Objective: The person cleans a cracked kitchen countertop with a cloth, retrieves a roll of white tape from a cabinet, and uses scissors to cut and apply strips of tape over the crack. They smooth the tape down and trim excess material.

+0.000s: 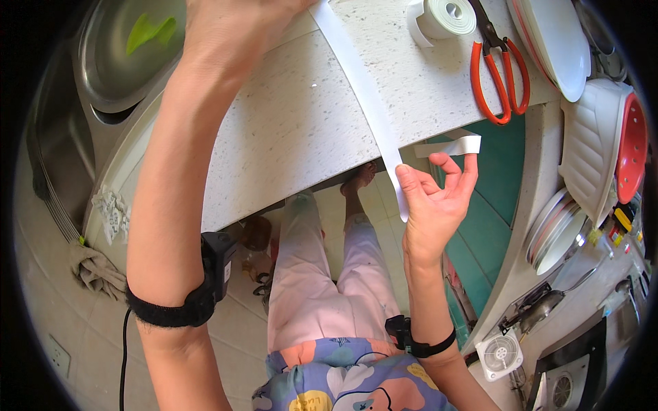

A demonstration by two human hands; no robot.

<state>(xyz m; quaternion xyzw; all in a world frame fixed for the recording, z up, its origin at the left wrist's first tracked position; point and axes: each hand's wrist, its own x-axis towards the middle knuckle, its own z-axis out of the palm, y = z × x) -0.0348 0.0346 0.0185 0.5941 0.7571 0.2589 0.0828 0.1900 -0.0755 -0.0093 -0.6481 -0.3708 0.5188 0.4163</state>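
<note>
A long white strip of tape (363,85) runs from the top of the view down the speckled countertop and over its front edge. My right hand (435,212) pinches the strip near its lower end, thumb pressed on it and fingers bent. A second, curled white strip (468,144) rests against the raised fingertips of this hand. At the upper edge, my left hand (240,24) is beside the strip's far end, its fingers cut off by the frame. A roll of white tape (449,18) sits at the back right, with orange-handled scissors (489,35) next to it.
At the upper left is a steel sink basin (89,58) with a green leaf-like piece inside. Plates (558,41) and a white ribbed basket (593,137) stand along the right. A grey cloth (96,270) hangs at the left. The countertop edge (288,194) crosses above my legs.
</note>
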